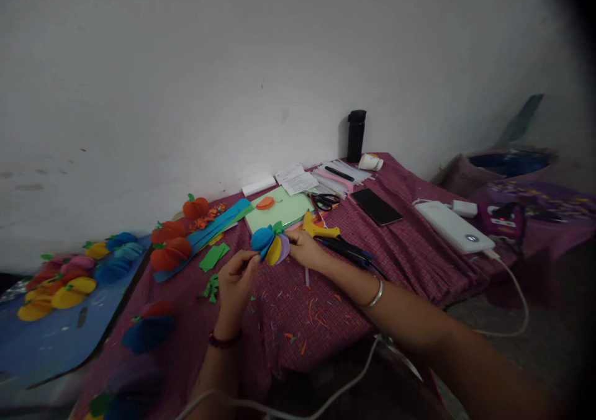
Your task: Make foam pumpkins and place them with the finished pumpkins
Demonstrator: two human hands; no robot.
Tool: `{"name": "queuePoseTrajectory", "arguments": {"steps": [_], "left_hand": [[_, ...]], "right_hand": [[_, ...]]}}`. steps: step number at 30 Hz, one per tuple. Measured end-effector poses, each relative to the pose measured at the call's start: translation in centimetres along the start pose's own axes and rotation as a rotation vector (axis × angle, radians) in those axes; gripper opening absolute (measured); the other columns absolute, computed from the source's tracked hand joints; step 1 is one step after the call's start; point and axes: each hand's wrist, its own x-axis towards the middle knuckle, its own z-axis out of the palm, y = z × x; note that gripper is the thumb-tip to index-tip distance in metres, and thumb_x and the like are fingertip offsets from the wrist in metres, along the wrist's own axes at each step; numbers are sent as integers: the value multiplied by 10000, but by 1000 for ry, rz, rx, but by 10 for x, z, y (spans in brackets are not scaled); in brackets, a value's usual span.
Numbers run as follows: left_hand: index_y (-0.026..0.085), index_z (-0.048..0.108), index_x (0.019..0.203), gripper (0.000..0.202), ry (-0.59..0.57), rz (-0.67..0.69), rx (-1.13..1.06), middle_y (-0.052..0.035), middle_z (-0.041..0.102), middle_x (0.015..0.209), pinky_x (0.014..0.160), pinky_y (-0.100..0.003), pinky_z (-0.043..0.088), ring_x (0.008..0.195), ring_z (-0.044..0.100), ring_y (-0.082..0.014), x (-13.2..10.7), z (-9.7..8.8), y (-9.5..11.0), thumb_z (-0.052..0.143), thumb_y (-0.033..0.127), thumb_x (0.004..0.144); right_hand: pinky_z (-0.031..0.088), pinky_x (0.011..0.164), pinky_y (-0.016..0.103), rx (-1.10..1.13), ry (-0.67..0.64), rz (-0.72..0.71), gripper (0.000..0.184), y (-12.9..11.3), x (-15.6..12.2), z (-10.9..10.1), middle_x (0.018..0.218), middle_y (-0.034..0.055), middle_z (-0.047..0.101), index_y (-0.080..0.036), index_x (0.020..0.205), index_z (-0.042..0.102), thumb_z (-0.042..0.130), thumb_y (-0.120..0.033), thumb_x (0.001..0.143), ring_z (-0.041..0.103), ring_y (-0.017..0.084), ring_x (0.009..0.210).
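Your right hand (305, 249) is pinching the multicoloured paper pumpkin (274, 250) at its right side. Your left hand (237, 277) has its fingertips at the blue side, but I cannot tell if they grip it. The paper shows rounded folds of bright blue, yellow and pale lilac, with a small green piece (278, 227) on top. You have it above the cloth-covered table (267, 336), between the front and back edges.
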Motion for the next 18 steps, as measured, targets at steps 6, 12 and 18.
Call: {"name": "queuePoseTrajectory", "arguments": {"steps": [6, 12, 18], "left_hand": [[177, 691, 789, 157, 17, 30, 83, -4, 650, 689, 609, -227, 439, 638, 567, -131, 2, 1, -1, 602, 302, 819], [179, 694, 830, 150, 42, 4, 71, -23, 690, 741, 640, -242, 475, 676, 617, -152, 2, 3, -3, 593, 290, 826], [180, 698, 913, 242, 9, 69, 25, -19, 658, 740, 664, -246, 462, 701, 600, -146, 0, -6, 1, 495, 310, 902]], "right_hand": [[332, 549, 192, -121, -4, -97, 155, 0, -2, 0, 592, -39, 452, -161, 636, 517, 496, -186, 788, 423, 98, 585], [289, 542, 193, -313, 5, -144, 172, -2, -4, -1, 580, -35, 458, -161, 621, 501, 482, -133, 789, 431, 100, 582], [269, 530, 197, -279, 59, -163, 207, -3, -3, -3, 577, -37, 435, -167, 609, 465, 480, -186, 815, 412, 96, 567]]}}
